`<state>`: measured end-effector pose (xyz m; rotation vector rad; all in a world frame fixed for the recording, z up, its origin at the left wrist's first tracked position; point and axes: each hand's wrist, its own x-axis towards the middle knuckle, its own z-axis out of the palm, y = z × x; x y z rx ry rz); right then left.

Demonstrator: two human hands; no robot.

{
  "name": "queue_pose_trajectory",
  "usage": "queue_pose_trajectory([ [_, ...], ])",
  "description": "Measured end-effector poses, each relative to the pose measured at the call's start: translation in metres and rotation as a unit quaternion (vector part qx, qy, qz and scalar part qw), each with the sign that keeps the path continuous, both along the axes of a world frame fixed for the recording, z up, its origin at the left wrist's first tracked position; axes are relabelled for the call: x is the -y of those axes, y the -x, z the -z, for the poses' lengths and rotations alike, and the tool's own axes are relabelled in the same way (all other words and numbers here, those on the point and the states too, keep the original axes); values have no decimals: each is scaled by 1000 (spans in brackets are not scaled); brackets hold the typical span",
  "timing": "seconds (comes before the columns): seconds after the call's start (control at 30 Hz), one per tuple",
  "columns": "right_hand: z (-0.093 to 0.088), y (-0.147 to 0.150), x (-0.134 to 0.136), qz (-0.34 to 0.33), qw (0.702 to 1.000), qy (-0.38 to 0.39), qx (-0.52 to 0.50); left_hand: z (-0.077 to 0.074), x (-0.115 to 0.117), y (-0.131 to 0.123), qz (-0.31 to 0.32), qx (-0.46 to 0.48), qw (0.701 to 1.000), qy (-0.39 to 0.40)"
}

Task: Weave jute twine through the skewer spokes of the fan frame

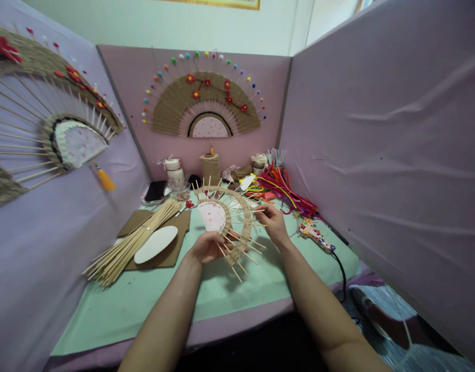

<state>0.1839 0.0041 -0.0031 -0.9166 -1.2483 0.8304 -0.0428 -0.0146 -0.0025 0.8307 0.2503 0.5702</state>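
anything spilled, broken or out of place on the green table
Nothing looks clearly spilled or broken. The loose red and pink fuzzy strips sprawl untidily at the back right, and the white oval card lies askew over the brown cardboard.

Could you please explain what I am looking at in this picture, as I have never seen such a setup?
There is no machine here: a camera worn on a person's head looks forward and down at their own bare hands. The left hand holds a woven fan with thin sticks poking outward; the right hand is at its right edge, though its exact grip is unclear. On the green table lie a bundle of sticks, a white oval, colourful strips and a corded tool. A larger fan decorates the back panel.
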Motion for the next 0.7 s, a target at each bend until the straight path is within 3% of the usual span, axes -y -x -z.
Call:
queue_pose_trajectory([
  [0.23,1,-3,-2,-66,996,26,-49,1,-1,2,-2,2,1000,10],
  [0.53,-12,-6,6,-150,974,78,-151,6,-3,3,25,12,1000,2],
  [0.7,-12,-4,6,-127,977,72,-156,12,-5,8,28,-34,999,11],
])
